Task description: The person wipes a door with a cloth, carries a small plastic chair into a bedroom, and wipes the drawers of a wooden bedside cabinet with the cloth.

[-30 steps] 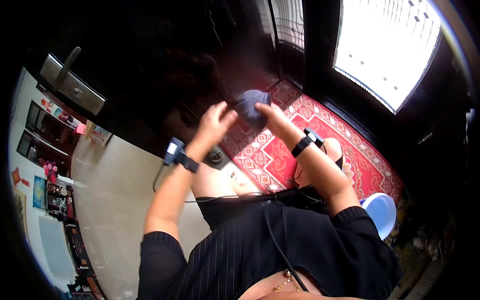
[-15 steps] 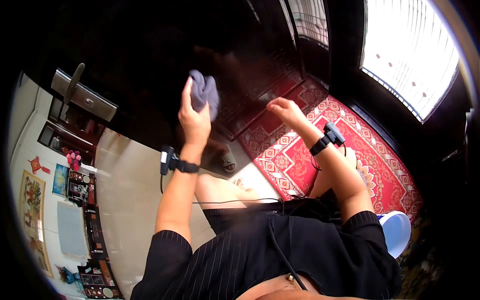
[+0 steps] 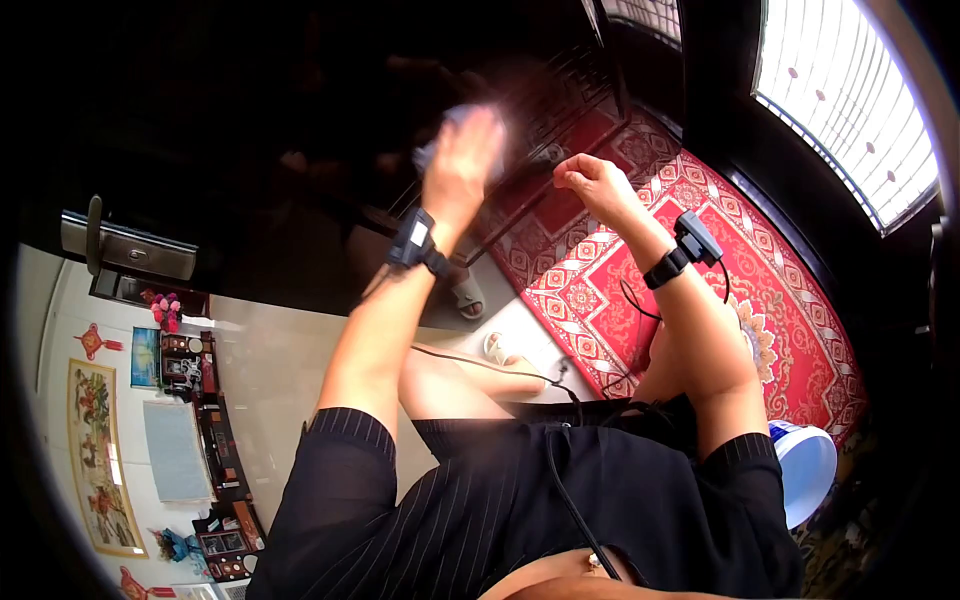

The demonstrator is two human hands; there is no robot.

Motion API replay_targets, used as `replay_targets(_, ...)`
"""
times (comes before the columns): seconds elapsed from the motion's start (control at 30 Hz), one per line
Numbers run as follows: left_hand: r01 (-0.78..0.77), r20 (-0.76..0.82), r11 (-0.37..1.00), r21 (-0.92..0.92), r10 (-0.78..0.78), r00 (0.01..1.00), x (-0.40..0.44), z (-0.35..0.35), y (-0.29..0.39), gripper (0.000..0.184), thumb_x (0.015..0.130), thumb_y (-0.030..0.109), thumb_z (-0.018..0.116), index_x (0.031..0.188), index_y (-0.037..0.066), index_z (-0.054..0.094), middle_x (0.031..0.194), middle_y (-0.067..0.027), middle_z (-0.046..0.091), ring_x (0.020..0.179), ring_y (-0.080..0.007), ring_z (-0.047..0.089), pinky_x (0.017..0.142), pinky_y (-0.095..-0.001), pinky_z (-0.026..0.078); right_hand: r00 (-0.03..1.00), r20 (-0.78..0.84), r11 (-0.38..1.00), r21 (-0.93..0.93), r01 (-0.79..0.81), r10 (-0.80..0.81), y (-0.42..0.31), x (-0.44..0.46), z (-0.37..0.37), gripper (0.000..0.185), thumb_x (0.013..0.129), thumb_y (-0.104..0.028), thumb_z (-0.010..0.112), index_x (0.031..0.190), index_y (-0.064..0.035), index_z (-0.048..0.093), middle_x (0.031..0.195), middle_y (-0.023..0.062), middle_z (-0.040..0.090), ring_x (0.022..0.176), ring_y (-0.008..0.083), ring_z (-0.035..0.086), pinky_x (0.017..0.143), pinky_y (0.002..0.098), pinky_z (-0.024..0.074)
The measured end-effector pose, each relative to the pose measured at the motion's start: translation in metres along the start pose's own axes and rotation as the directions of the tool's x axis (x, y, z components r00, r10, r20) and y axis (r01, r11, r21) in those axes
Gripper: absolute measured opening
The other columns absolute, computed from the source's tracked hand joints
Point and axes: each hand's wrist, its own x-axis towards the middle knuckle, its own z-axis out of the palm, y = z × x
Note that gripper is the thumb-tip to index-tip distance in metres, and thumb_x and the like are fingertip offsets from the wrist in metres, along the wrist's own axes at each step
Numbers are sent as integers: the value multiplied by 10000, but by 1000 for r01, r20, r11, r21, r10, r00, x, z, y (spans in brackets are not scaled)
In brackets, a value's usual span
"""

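My left hand (image 3: 465, 155) presses a grey-purple cloth (image 3: 425, 156) flat against the glossy dark door (image 3: 330, 110). The hand is smeared by motion, and the cloth shows only at its edges, past the fingers and palm. Lower and to the right, my right hand (image 3: 597, 187) hangs in front of the door's lower part with its fingers curled in. Nothing shows in it. Each wrist wears a black strap with a small device and a cable.
A metal door handle (image 3: 130, 248) sticks out at the left. On the floor lies a red patterned rug (image 3: 690, 300). A bucket (image 3: 805, 475) stands beside my right elbow. A barred bright window panel (image 3: 850, 100) is at upper right, and a tiled floor (image 3: 300, 370) spreads to the left.
My left hand has moved right and up across the door with the cloth, turning from gripping it bunched to pressing it flat. My right hand has shifted slightly right. The view has turned somewhat.
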Motion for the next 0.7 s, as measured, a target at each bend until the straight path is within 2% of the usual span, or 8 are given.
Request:
replay_targets(0.1,-91,146,945,-314,143,979,-67,53,29,556,765,-58,608,1303,71,659,1440,-128,609,1409,-268,514,1212,-474,351,999,2,997,65,-45,45,18,9,1,258,956,-151,575,1076,9,739,967,130,786,982,220,750,903,340,564)
replay_targets(0.17,-54,311,907,-418,198,929,-104,60,38,454,754,-50,621,1184,63,709,1305,-121,688,1326,-274,580,1195,-446,379,995,-41,996,-15,-87,86,7,2,-3,254,948,-142,570,1056,6,746,955,143,786,929,215,760,883,337,572)
replay_targets(0.23,-32,348,894,-446,207,914,-99,42,35,437,733,-69,621,1136,60,731,1241,-120,710,1264,-284,611,1163,-443,411,995,-63,997,8,-72,72,9,3,-3,251,942,-141,573,1051,6,745,947,151,786,918,214,763,876,333,574)
replay_targets(0.3,-42,86,899,-435,87,993,-74,19,26,487,723,-83,613,1169,69,732,1241,-128,710,1275,-297,606,1141,-447,434,995,-92,999,24,-36,38,19,11,-4,254,931,-153,576,1049,-15,754,938,124,789,931,205,760,861,326,574)
replay_targets(0.43,71,-223,997,21,-64,973,-9,-41,-10,672,711,-104,613,1345,116,656,1378,-113,650,1332,-286,576,1151,-461,430,996,-91,1000,15,9,-7,14,20,-17,221,998,-87,553,1101,19,718,982,93,770,896,162,736,789,304,589)
replay_targets(0.5,6,-232,999,43,4,973,-12,-22,-18,727,711,-121,602,1392,134,619,1446,-84,610,1369,-261,553,1164,-460,422,995,-76,991,121,-62,71,15,28,-19,234,967,-84,579,1156,16,675,1051,117,743,952,206,726,835,349,587)
replay_targets(0.53,-20,-141,995,101,34,989,-21,-11,-13,739,710,-126,601,1398,143,617,1463,-61,602,1390,-236,538,1172,-451,414,982,-134,962,254,-99,137,12,26,-17,209,951,-74,552,1032,-20,738,956,110,760,956,198,731,883,341,583)
replay_targets(0.7,-200,90,978,-56,205,975,-94,72,22,513,895,33,547,1397,123,608,1482,-77,586,1408,-217,522,1205,-438,363,969,-135,975,117,-191,206,-8,13,-25,239,932,-82,527,1008,-9,741,949,107,766,902,180,729,833,318,578)
